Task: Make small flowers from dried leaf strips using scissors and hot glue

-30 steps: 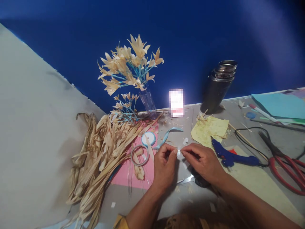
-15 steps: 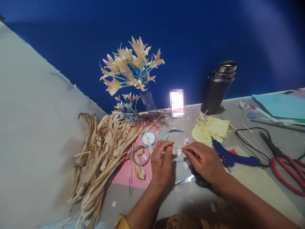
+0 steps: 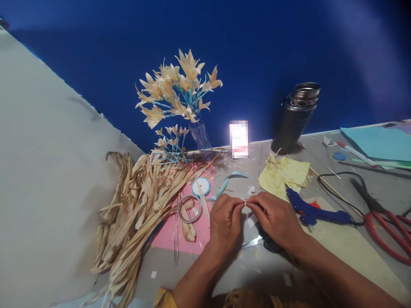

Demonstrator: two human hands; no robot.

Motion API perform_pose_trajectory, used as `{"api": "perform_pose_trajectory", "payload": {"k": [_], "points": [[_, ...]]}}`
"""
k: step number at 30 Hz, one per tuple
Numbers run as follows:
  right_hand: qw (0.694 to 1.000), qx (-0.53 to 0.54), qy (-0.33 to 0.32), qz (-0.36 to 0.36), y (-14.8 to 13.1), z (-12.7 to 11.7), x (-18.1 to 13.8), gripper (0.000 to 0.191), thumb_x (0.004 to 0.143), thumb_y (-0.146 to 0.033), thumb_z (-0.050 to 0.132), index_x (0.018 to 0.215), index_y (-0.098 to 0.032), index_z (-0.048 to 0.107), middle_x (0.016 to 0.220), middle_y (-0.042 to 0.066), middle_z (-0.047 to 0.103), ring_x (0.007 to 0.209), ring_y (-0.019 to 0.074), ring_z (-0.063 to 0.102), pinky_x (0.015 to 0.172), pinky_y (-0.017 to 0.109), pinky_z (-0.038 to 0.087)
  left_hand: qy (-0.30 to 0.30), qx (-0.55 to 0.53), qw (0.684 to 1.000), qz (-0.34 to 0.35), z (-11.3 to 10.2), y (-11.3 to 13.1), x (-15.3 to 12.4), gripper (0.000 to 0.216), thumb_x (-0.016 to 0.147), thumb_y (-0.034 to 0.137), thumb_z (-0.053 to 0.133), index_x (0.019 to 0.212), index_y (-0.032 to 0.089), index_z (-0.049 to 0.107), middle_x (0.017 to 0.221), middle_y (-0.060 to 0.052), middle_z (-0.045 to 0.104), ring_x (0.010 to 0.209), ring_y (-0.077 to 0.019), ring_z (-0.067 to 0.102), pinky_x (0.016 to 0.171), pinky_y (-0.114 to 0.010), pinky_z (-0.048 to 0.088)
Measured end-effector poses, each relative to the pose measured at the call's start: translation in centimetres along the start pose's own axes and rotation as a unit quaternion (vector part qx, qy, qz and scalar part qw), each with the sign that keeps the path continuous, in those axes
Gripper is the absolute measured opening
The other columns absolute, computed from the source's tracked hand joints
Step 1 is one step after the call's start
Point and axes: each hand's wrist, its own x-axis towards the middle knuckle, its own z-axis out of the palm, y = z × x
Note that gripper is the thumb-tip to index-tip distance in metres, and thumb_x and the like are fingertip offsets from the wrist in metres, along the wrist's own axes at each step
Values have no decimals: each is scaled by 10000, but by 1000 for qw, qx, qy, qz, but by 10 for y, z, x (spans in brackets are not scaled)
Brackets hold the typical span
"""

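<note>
My left hand (image 3: 226, 222) and my right hand (image 3: 274, 218) meet fingertip to fingertip over the grey table (image 3: 346, 248). Both pinch a thin straw-coloured stick (image 3: 245, 201) between thumb and fingers; a small white scrap seems to be on it, too small to be sure. A light blue ribbon (image 3: 229, 179) curls just behind my left hand. Under my right wrist lies a small pair of scissors (image 3: 257, 242). A blue glue gun (image 3: 313, 209) lies right of my right hand.
A heap of dried corn husks (image 3: 138, 209) lies left on pink paper (image 3: 170, 235), beside tape rolls (image 3: 189, 208). A vase of husk flowers (image 3: 180, 98) and a steel flask (image 3: 293, 117) stand by the blue wall. Red scissors (image 3: 385, 226), yellow paper (image 3: 284, 173) and blue paper (image 3: 379, 141) lie right.
My left fingers lifted and spread a little from the right hand, then came back; now both hands' fingertips are pressed close together on the stick.
</note>
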Motion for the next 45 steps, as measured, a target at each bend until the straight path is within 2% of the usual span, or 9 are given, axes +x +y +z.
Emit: {"api": "perform_pose_trajectory", "payload": {"k": [4,9,15,22,32,36,39,42,45], "points": [[999,28,-5,22,-1,0,0,213,1025,-238,524,872,-204,668,791,38,717,731,205,666,692,308,448,-5,-70,994,-86,-1,3,1,169,920,212,590,798,200,706,784,-26,670,775,-175,621,744,-305,464],[979,149,-18,135,-7,-7,7,197,968,-266,557,840,-213,696,757,6,725,680,174,656,653,274,462,-20,-252,934,-252,-4,4,9,129,844,280,667,893,196,753,763,-31,722,741,-179,667,723,-307,515],[961,203,-31,187,-11,-10,10,252,954,-345,559,805,-213,714,728,8,717,662,177,644,601,266,474,-30,-300,909,-288,-6,8,14,90,706,232,794,777,180,772,728,-40,752,692,-163,670,696,-285,511],[972,214,8,92,-9,-1,6,190,963,-245,570,891,-222,745,849,49,734,788,202,696,712,307,537,-35,-384,858,-339,0,3,12,306,611,302,919,835,159,767,678,-29,724,657,-151,651,703,-297,503],[963,238,5,125,-7,0,4,191,935,-256,618,978,-237,803,829,38,679,744,191,648,661,298,511,-31,-421,847,-324,2,4,10,292,643,262,889,884,165,754,759,-15,702,699,-129,624,719,-270,487],[944,263,-13,201,-9,-7,9,201,924,-341,623,917,-212,776,834,36,729,707,187,649,620,282,496,32,-268,933,-239,1,3,6,203,745,194,785,942,194,738,790,-13,716,743,-152,651,726,-281,504],[928,291,-42,229,-9,-11,11,281,926,-436,627,827,-207,756,759,24,717,685,188,637,603,275,480,59,-123,987,-89,2,-2,2,165,836,169,707,994,208,730,835,-29,743,773,-171,675,753,-304,523],[919,305,-57,244,-7,-11,10,308,909,-461,647,774,-201,742,726,22,703,663,185,616,594,276,466,41,-6,997,71,4,-7,-1,145,926,163,635,1039,213,710,846,-52,752,779,-191,676,746,-329,518],[904,321,-72,272,-4,-10,8,299,883,-461,681,760,-195,737,701,18,689,643,179,600,582,275,458,24,58,984,164,3,-7,-3,185,961,135,594,1093,221,691,855,-62,746,799,-203,669,752,-345,507]]}}
